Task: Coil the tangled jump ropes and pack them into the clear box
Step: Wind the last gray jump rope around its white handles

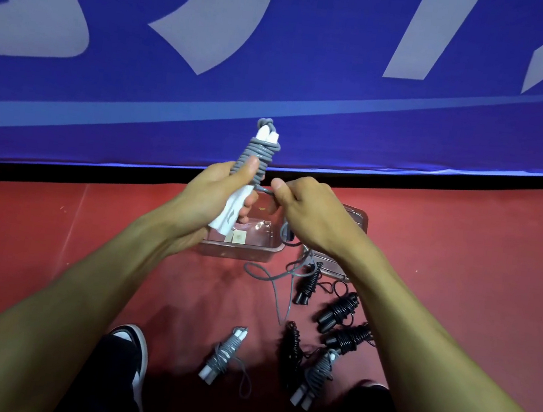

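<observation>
A black-and-white sneaker [134, 350] sits on the red floor [55, 230], well to the near-left of the clear plastic box [241, 248]. The left hand [209, 198] is raised just above the box's left end, its grip clamped on a grey jump rope with white handles [257, 156]: the thumb presses on the grey coils wound round the two handles and the fingers curl behind them, with the handle tops tilted away towards the blue banner with pale lettering [282, 53] beyond the box. The box stands on the floor just before that banner; what lies in its bottom is too faint to tell. Nearer than the box, a coiled grey rope bundle with white handles [224, 354] lies flat on the floor. The right hand [309, 217] is above the box's right end, its grip closed, thumb and fingers pinching the free grey cord [267, 190] right beside the held bundle. From under that hand the loose grey tail [275, 278] drops over the box's near-right corner and loops on the floor. A clear lid [359, 216] lies beside the box's right wall, partly hidden by the right forearm. To the near-right of the box lie four black coiled ropes [339, 311] close together, and nearest among them a second grey-and-white coiled bundle [314, 378]
</observation>
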Demonstrator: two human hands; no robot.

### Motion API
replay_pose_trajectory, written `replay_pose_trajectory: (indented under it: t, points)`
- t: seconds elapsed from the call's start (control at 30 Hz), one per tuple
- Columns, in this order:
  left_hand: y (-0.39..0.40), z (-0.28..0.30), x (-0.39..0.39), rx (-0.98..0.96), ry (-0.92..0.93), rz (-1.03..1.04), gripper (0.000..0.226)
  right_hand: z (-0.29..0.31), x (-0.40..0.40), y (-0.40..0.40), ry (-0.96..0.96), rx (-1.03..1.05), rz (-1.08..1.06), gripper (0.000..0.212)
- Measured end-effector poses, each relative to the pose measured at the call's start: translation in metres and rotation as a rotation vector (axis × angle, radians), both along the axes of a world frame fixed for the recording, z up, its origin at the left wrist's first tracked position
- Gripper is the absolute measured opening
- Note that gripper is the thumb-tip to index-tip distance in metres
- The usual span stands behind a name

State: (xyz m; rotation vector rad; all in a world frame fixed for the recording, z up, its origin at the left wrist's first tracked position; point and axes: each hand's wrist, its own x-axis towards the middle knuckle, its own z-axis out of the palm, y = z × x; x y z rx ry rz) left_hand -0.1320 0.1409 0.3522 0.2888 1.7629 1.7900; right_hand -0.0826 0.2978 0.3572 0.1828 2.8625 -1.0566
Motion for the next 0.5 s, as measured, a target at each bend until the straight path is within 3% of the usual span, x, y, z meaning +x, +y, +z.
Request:
replay_pose_trajectory:
  t: [0.13, 0.4, 0.5]
  points:
    - [-0.001, 0.003, -0.002, 0.033, -0.060, 0.020, 0.048, -0.002, -0.002, 0.005, -0.001, 0.010, -0.058, 0.051]
    - [-0.006, 0.001, -0.002, -0.017, 0.103, -0.048, 0.013, -0.002, -0.005, 0.010, -0.016, -0.066, 0.029, 0.031]
    - [-0.006, -0.001, 0.000, -0.051, 0.131, -0.058, 0.025, -0.004, -0.003, 0.006, -0.020, -0.041, 0.101, 0.035]
